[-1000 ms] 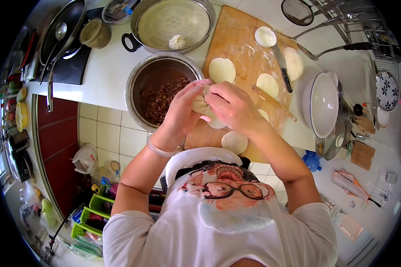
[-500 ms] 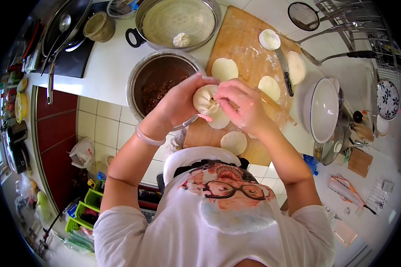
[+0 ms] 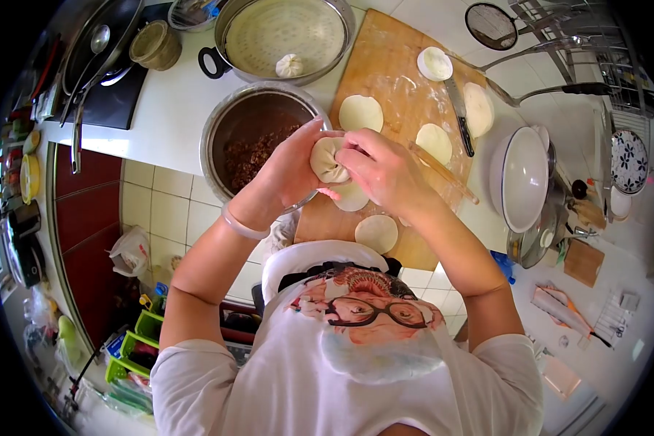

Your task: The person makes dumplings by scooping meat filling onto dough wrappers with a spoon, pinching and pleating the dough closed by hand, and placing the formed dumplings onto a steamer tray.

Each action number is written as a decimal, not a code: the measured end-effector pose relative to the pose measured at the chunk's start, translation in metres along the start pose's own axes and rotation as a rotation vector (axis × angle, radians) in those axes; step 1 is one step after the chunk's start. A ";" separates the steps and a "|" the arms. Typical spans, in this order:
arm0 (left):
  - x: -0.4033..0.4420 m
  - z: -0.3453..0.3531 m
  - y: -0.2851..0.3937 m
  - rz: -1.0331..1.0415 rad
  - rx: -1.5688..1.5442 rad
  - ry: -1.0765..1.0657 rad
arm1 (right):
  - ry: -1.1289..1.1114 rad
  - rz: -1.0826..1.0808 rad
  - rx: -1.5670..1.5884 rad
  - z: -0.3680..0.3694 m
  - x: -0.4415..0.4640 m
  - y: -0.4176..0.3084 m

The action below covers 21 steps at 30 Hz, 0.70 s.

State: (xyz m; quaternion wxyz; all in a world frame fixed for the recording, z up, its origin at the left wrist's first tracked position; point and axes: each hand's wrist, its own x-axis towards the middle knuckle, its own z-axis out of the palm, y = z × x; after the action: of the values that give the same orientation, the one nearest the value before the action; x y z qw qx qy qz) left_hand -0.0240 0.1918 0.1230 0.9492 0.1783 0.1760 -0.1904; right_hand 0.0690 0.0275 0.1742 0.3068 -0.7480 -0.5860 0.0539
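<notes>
A pleated bun rests in my left hand, whose fingers curl around its far side. My right hand pinches the gathered dough at the bun's top edge, hiding the opening from view. Just left of the hands sits a steel bowl of dark meat filling. Below the bun, a round dough wrapper lies on the wooden board. More wrappers are spread over the floured wood, and a rolling pin is right of my right hand.
A steamer pan with one finished bun stands behind the bowl. On the board's right side lie a knife and a small dish of flour. A large white bowl is farther right, beside hanging ladles.
My right fingers have closed further over the top of the bun, and more of its folds are gathered. The whole view has shifted slightly; the bun stays in my left hand.
</notes>
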 end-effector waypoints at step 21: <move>0.013 -0.005 -0.006 -0.041 -0.137 -0.002 | -0.050 0.233 0.250 -0.005 0.000 -0.004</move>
State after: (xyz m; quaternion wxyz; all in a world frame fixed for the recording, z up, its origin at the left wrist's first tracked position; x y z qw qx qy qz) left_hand -0.0172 0.1847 0.1114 0.9552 0.1090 0.1912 -0.1977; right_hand 0.0679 0.0261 0.1807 0.3744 -0.7654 -0.4916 0.1799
